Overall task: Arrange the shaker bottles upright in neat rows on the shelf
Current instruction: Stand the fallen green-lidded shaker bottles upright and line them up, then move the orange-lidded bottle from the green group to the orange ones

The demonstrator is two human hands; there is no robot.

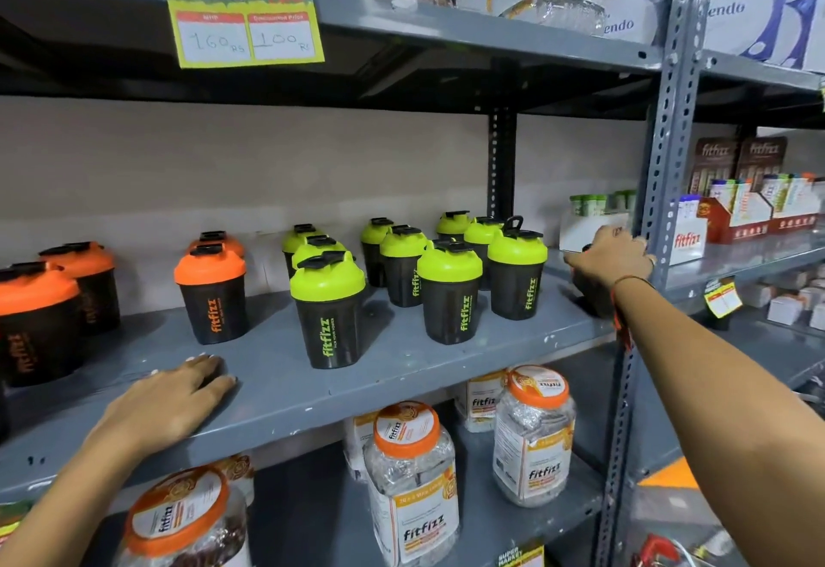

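Note:
Black shaker bottles stand upright on the grey shelf. Several have green lids, with the nearest one at the middle and a cluster to its right. Several orange-lidded ones stand at the left, the biggest at the left edge. My left hand lies flat on the shelf's front edge, fingers apart, holding nothing. My right hand reaches to the shelf's right end and grips the top of a dark shaker bottle, whose lid is hidden under the palm.
A perforated grey upright post stands just right of my right hand. A white box with green tubes sits behind it. Clear fitfizz jars fill the shelf below. A price tag hangs from the shelf above.

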